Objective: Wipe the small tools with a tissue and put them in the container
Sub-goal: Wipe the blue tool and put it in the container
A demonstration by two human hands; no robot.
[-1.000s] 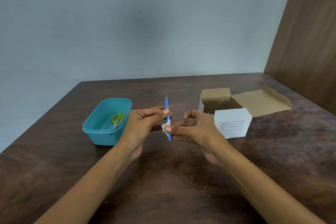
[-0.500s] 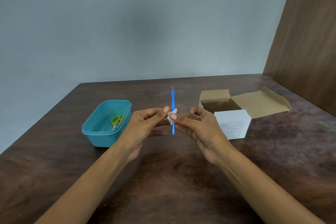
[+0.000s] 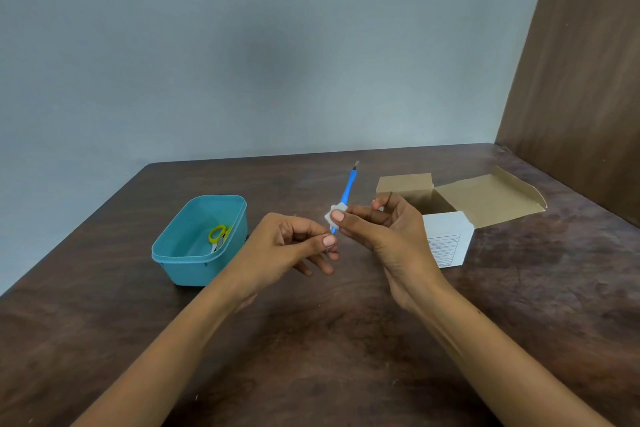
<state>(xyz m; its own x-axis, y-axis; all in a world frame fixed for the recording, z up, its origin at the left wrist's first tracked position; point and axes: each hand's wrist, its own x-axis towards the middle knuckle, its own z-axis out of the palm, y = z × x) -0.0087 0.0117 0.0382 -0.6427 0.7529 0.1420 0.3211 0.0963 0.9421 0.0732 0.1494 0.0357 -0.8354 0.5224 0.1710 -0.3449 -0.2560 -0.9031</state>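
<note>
- Wall (image 3: 242, 45): plain, pale grey-blue, matte, evenly lit (a faint darker patch near its middle).
- Panel (image 3: 581, 62): brown wood-grain, upright, at right.
- Table (image 3: 329, 357): dark brown wood-grain top, mottled, reaching both.

Glossy teal plastic container (image 3: 194, 253), matt brown cardboard box (image 3: 485, 198), dark mottled wooden table (image 3: 346, 357).
</note>
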